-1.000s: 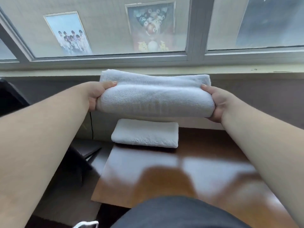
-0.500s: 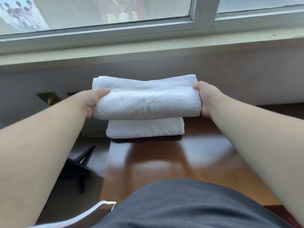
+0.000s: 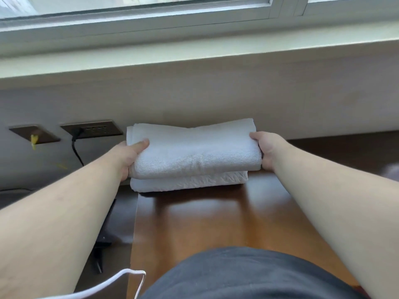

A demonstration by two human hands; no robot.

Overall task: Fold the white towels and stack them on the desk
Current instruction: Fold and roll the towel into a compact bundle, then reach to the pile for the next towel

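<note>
A folded white terry towel (image 3: 195,151) is gripped at both ends by the left hand (image 3: 129,156) and right hand (image 3: 266,151), fingers curled, atop a patterned white folded towel (image 3: 190,183) on the glossy brown wooden counter (image 3: 216,221).

Top towel (image 3: 194,152) plain white; lower towel (image 3: 190,182) white with a wavy woven pattern. Tabletop (image 3: 216,223) glossy reddish-brown. Left wall sockets (image 3: 91,130) dark brown, cable (image 3: 76,149) black.

Daylight enters through the window (image 3: 151,9) at the top, leaving the wall below it evenly lit. Pale reflections glaze the table (image 3: 205,216) under the window. The window frame bows with wide-angle distortion. Overall sharpness is soft; the far right edge is blurred.
</note>
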